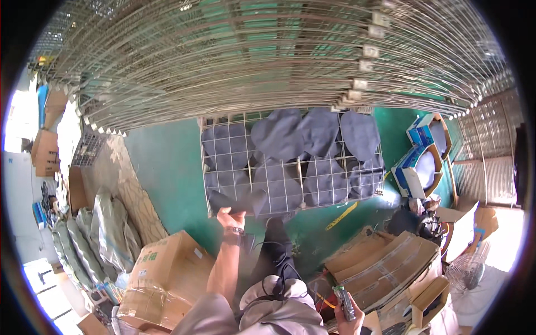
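My left hand [230, 219] reaches out over the near left edge of a low wire rack [302, 184]. Its fingers are closed on a dark blue-grey flexible sheet piece [245, 203], smeared by motion. Several more rounded pieces of the same colour, such as one sheet piece [277, 134] at the middle back, lie on the rack and partly overlap. Close to my body at the lower right, my right hand [349, 324] is wrapped round a small grey-black cylindrical object with a green end [344, 303]; I cannot make out its kind.
Stacked wire racks [234, 72] rise along the far side. A large cardboard box [162, 273] stands at left, flattened cardboard [391, 268] lies at right. Blue-and-white open cartons [416, 173] sit right of the low rack. A fan [466, 273] stands at far right. Cables hang near my legs.
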The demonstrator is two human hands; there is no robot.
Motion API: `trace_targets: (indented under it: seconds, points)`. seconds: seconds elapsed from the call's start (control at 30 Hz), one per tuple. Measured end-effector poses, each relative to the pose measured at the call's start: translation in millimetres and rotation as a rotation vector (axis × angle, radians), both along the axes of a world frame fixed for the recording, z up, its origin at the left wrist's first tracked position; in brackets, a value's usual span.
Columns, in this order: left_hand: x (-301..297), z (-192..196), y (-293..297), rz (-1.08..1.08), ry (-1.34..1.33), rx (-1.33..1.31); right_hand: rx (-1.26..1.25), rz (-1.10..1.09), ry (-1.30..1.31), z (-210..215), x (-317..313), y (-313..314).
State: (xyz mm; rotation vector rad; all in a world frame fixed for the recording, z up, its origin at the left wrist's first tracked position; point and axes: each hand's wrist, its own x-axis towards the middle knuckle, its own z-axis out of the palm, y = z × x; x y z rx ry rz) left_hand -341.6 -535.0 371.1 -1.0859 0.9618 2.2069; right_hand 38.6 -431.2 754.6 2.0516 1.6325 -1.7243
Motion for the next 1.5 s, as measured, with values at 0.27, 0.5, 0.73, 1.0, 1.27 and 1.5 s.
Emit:
trace_targets:
  seconds: [0.27, 0.5, 0.73, 1.0, 1.27, 1.5]
  points:
    - [-172.2, -80.8, 4.3, 0.169, 0.131, -0.008, -0.044, 0.157, 0.046, -50.8, -43.1, 42.5]
    - [-231.5, -104.9, 62.8, 0.290, 0.406, 0.063, -0.152, 0.136, -0.165, -105.8, -55.2, 50.8]
    - [-214.0, -308.1, 26.0, -0.086, 0.002, 0.313, -0.189, 0.184, -0.294, -153.9, -52.2, 60.2]
    - [-78.0, -268.0, 132.4, -1.079, 0.296, -0.683, -0.093, 0.042, -0.128, -127.7, -73.8, 55.4]
    - [108.3, -188.9, 80.7, -2.165, 0.406, -0.592, 0.109, -0.207, -0.009, -63.6, -5.0, 13.6]
    - [186.4, -111.6, 98.5, -2.322, 0.475, -0.603, 0.319, -0.437, -0.082, -4.2, 88.4, -82.9]
